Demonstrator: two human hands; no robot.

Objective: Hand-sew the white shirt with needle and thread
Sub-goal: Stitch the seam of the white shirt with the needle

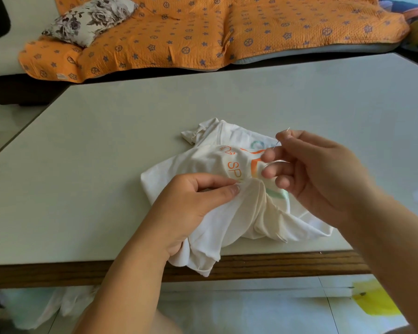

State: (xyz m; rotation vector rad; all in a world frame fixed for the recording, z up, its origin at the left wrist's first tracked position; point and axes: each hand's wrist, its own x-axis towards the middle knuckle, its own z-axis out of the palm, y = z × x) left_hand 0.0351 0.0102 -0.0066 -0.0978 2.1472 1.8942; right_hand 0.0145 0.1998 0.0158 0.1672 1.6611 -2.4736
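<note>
Pulling a stitch through looks to be the step in hand. Your right hand point(311, 174) pinches the needle point(277, 144) between thumb and forefinger, just above the far right part of the white shirt point(227, 225). The needle's point tilts up and away from the cloth, and your other fingers curl loosely over the printed front. A pale strand that seems to be the thread point(281, 161) crosses those fingers just below the needle; where it enters the cloth cannot be made out.

Your left hand point(193, 201) grips a gathered fold at the middle of the shirt, thumb and fingertips pinched together beside the orange lettering. The shirt lies crumpled on the tabletop point(106, 165), with its near hem hanging over the wooden edge toward you. Well beyond the shirt sits a sofa under an orange patterned cover point(203, 32), with a floral cushion point(89, 20) on it.

The sewing seems under way, but the seam is hidden in the folds, so you cannot judge how many stitches are done. For the next move, draw the thread until it sits snug without puckering the cloth. Then turn the point back down toward the fold your left hand holds, keep that fold taut, enter close beside the last stitch, and mind the thumb that lies right by the entry spot
</note>
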